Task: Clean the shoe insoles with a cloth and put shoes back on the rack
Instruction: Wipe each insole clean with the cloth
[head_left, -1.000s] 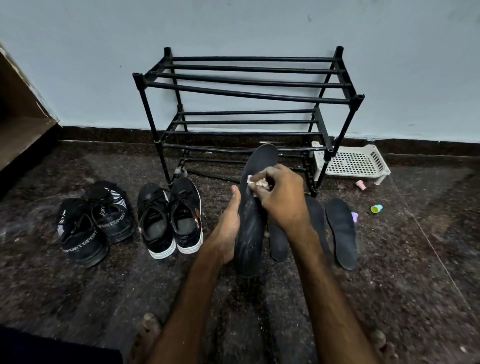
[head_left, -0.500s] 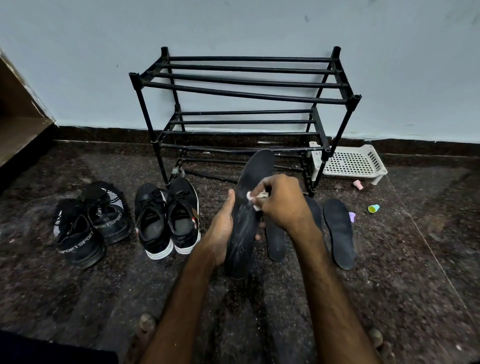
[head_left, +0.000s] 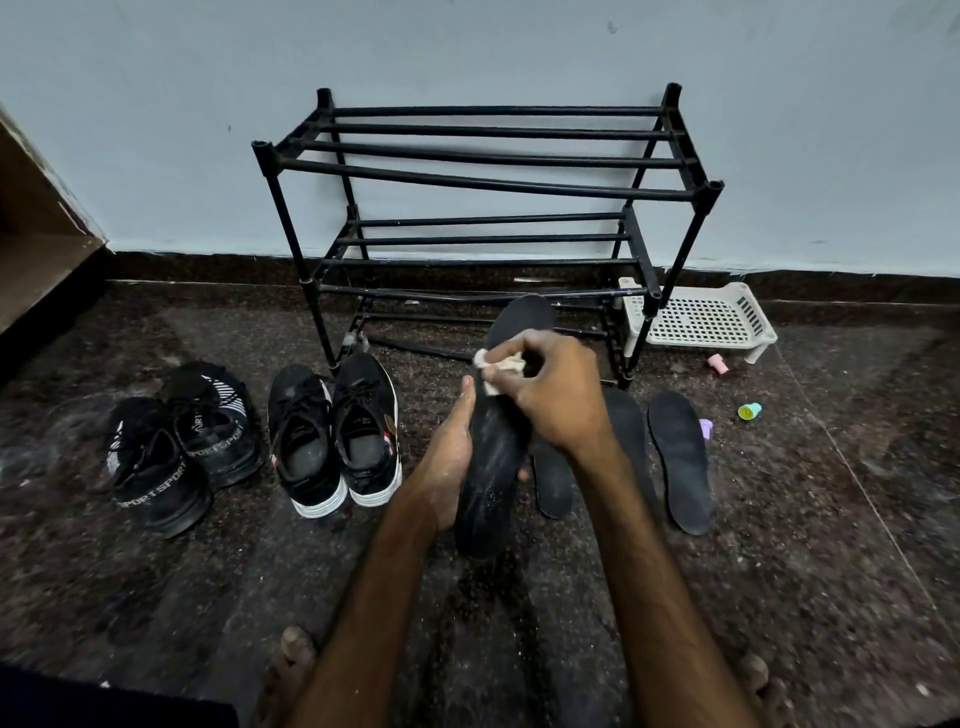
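Four insoles are out of the shoes, and one of them, the held insole (head_left: 493, 467), is being wiped. The left grip (head_left: 447, 462) clasps it from beneath, thumb along the near edge and a fingertip showing at the far edge, so that it stands tilted with its toe away from the person and above the floor (head_left: 208, 597). The right grip (head_left: 556, 395) is clenched on a small pale cloth (head_left: 501, 366), pinching it bunched against the insole's upper half, just above the left grip's thumb.

To do this step well, the strokes should probably run the length of the insole, from toe to heel, with the left grip bracing from behind so that the thin sole does not bend away under pressure. The cloth is small and crumpled, so turning it to a fresh face now and then seems wise. The heel end, below the right grip, likely needs the most work.

The held insole is black, long and flat, with pale dusty streaks across its lower half. Three more black insoles (head_left: 678, 462) lie on the floor just right of and beneath the right grip. Left of the left grip stands a white-soled pair (head_left: 332, 441), and farther left a black sport pair (head_left: 176, 441). Beyond both grips the black rack (head_left: 488, 182) carries no shoes.
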